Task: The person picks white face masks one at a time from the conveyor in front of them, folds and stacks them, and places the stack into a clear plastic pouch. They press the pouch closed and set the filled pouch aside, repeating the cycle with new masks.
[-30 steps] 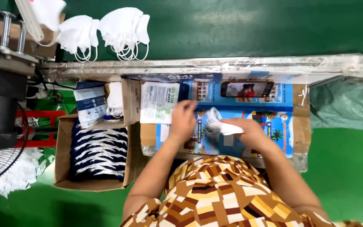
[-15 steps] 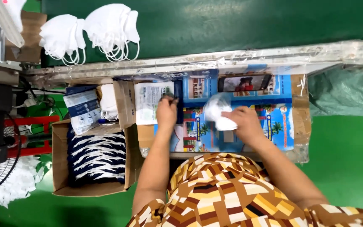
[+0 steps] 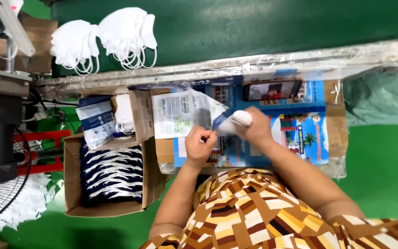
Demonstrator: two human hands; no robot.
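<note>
Overhead, both hands' fingers pinch a white mask [image 3: 236, 121] above the cardboard-covered table [image 3: 332, 133]

white printed pouch [image 3: 180, 113], phone screen [image 3: 272, 90] behind

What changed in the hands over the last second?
The left hand came back from the stack of flat packets and now pinches the edge of the packet that the right hand holds with a white mask; the two hands have closed together. The box of packed masks and the hanging masks stayed put.
</note>
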